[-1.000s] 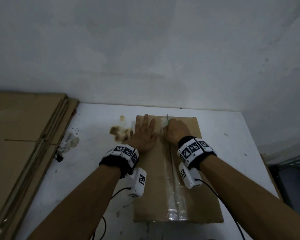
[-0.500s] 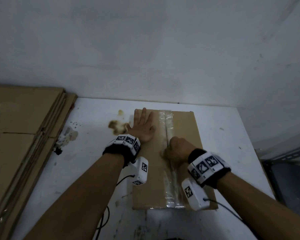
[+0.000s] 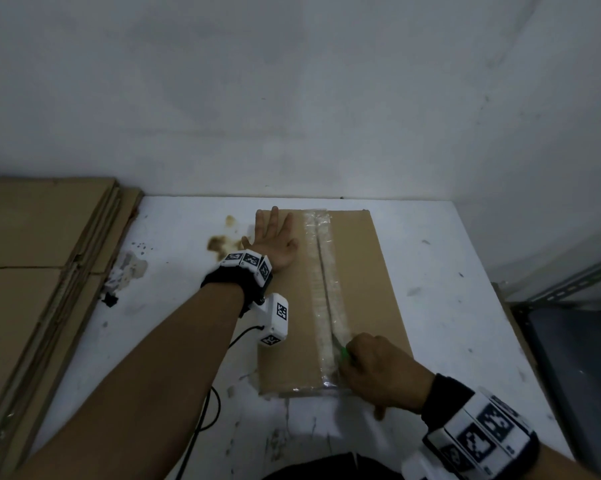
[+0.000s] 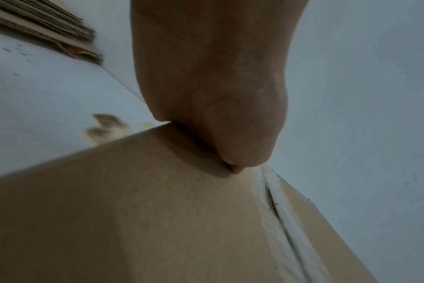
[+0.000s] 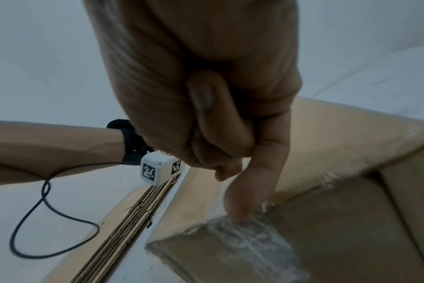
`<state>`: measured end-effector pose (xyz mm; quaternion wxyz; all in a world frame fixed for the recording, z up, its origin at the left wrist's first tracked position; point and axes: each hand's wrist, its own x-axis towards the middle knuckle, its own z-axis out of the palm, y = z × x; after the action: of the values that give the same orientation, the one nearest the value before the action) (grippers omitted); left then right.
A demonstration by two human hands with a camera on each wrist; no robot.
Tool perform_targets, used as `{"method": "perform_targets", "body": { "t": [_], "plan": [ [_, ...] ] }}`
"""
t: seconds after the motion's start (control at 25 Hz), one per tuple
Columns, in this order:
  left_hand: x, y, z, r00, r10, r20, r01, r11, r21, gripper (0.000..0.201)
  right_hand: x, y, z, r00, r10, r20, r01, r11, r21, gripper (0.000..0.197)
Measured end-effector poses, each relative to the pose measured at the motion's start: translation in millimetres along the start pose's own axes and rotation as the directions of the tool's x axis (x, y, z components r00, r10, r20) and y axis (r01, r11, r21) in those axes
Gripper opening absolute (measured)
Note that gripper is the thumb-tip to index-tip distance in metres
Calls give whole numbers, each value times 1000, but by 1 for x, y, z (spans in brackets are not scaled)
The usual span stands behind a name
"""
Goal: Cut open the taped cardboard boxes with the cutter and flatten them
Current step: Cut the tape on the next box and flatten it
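Note:
A brown cardboard box (image 3: 368, 271) lies on the white table (image 3: 448, 271), clear tape (image 3: 321, 271) running down its middle seam, which is slit along most of its length. My left hand (image 3: 275, 237) lies flat with straight fingers on the box's far left top. My right hand (image 3: 375, 372) grips a green cutter (image 3: 343, 352) near the box's near edge, blade in the seam. In the left wrist view the palm (image 4: 218, 95) presses on the cardboard (image 4: 133, 210). The right wrist view shows a curled fist (image 5: 206, 95) above the taped edge (image 5: 249, 241); the cutter is hidden there.
A stack of flattened cardboard (image 3: 39, 271) lies along the table's left side. Brown stains (image 3: 219, 242) and scuffs mark the table beside the box. A dark metal shelf (image 3: 576, 341) stands at the right. A black cable (image 3: 205, 410) trails from the left wrist. The wall is close behind.
My right hand has drawn the cutter along the taped seam from the box's far end to near its front edge. The left hand has stayed flat on the box.

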<state>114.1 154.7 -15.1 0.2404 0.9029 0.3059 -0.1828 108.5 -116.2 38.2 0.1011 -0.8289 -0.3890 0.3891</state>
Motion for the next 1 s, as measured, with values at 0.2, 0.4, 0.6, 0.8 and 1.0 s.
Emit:
{"method": "perform_targets", "body": {
  "t": [0.2,0.4,0.6,0.8,1.0],
  "plan": [
    [1,2,2,999,-16,-31,17,999,43,63,-31,10,29,1000,-30,-9,30,1000,10,32],
    [0,3,6,995,-34,-89,41,997,72,63,-62,7,36,999,-47,-20,48,993,105,25],
    [-10,7,9,991,-34,-133,41,998,53,61,-78,16,41,999,-7,34,1,984,176,32],
    [-57,3,33,977,181,-114,-175,983,63,66,-71,29,42,957,-69,-281,156,941,300,29],
    [-109,3,60,990,124,-64,-125,992,-3,97,-26,35,29,902,-2,-431,124,959,256,32]
  ]
}}
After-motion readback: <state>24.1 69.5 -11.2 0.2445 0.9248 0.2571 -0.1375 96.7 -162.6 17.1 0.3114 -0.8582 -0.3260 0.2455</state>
